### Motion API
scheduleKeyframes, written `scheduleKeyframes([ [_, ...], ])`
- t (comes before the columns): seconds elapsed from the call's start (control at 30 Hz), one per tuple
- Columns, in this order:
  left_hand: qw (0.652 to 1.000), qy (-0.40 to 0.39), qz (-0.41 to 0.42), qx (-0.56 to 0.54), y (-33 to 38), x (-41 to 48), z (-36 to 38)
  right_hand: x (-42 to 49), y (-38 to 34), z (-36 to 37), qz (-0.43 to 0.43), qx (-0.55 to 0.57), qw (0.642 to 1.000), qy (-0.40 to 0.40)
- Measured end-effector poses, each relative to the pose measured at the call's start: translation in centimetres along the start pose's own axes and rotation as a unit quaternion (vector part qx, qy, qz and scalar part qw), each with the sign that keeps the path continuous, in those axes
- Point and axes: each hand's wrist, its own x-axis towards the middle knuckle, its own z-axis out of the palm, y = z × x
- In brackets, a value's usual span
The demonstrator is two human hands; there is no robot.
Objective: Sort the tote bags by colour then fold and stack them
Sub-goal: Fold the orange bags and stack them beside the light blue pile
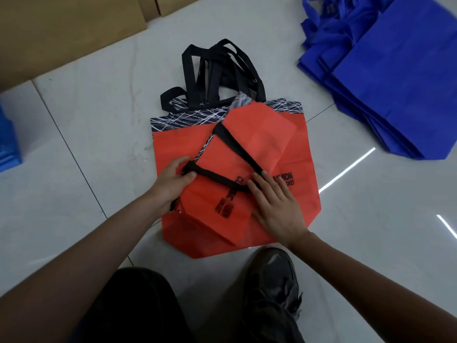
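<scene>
A pile of orange tote bags (304,169) with black patterned tops and black handles (217,70) lies flat on the tiled floor. On top lies one orange bag folded into a narrower strip (257,137), set at an angle, its black handle (237,147) laid across it. My left hand (173,184) grips the folded bag's left edge, thumb over the handle. Flat on the folded bag, my right hand (274,206) presses with straight fingers, fingertips on the handle. A stack of blue tote bags (395,78) lies at the upper right.
Cardboard boxes (61,33) stand at the upper left. A blue stack (8,142) shows at the left edge. My dark trouser leg (128,308) and shoe (274,288) are just below the orange bags. Grey floor tiles (99,144) surround the piles.
</scene>
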Motion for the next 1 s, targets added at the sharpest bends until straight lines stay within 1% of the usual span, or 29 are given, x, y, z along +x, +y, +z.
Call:
scheduleKeyframes([
  [0.1,1.0,-0.006,0.018,-0.014,-0.4,-0.3,0.3,0.6,0.8,-0.1,0.068,0.109,0.991,0.044],
  [0.17,0.999,-0.002,0.039,-0.022,-0.4,-0.5,-0.1,0.8,1.5,-0.5,0.109,0.225,0.967,0.045],
  [0.23,0.998,0.009,0.07,0.001,-0.6,-0.1,-0.9,1.2,2.0,-1.2,0.133,0.33,0.934,0.026],
  [0.27,0.995,0.009,0.095,0.037,-0.6,0.0,-1.3,1.4,2.3,-1.6,0.132,0.351,0.927,0.02],
  [0.33,0.984,-0.002,0.147,0.097,-0.4,0.1,-1.7,1.9,2.7,-2.3,0.118,0.359,0.926,0.008],
  [0.37,0.973,-0.011,0.185,0.136,-0.1,0.1,-1.9,2.1,2.8,-2.4,0.11,0.352,0.93,0.001],
  [0.43,0.933,-0.054,0.271,0.231,0.7,0.6,-1.7,2.5,3.2,-2.5,0.108,0.358,0.928,-0.007],
  [0.47,0.927,-0.083,0.278,0.237,1.5,0.7,-1.3,2.7,3.3,-2.5,0.117,0.369,0.922,-0.001],
  [0.5,0.933,-0.099,0.266,0.22,2.2,0.9,-0.9,2.8,3.3,-2.6,0.142,0.38,0.914,0.007],
  [0.53,0.941,-0.094,0.258,0.199,2.7,1.0,-0.3,3.0,3.3,-2.6,0.177,0.39,0.904,0.016],
  [0.6,0.957,-0.065,0.235,0.154,3.4,1.7,0.9,3.5,3.0,-2.7,0.251,0.405,0.879,0.04],
  [0.67,0.966,-0.035,0.229,0.115,3.4,2.6,2.0,4.3,2.6,-2.6,0.307,0.415,0.854,0.069],
  [0.73,0.973,0.041,0.202,0.101,3.0,3.6,3.1,5.2,2.3,-2.6,0.346,0.416,0.834,0.105],
  [0.8,0.97,0.124,0.155,0.142,3.1,4.4,4.3,6.0,2.2,-2.5,0.389,0.418,0.809,0.135],
  [0.9,0.941,0.203,0.086,0.256,3.5,4.8,5.8,7.0,2.3,-2.2,0.45,0.409,0.777,0.163],
  [0.93,0.933,0.217,0.081,0.277,3.6,4.9,6.1,7.3,2.5,-2.0,0.468,0.409,0.766,0.164],
  [0.97,0.929,0.224,0.094,0.281,3.7,4.9,6.4,7.5,2.9,-1.8,0.484,0.407,0.758,0.16],
  [1.0,0.923,0.23,0.127,0.281,3.5,5.0,6.5,7.7,3.2,-1.6,0.498,0.403,0.753,0.15],
])
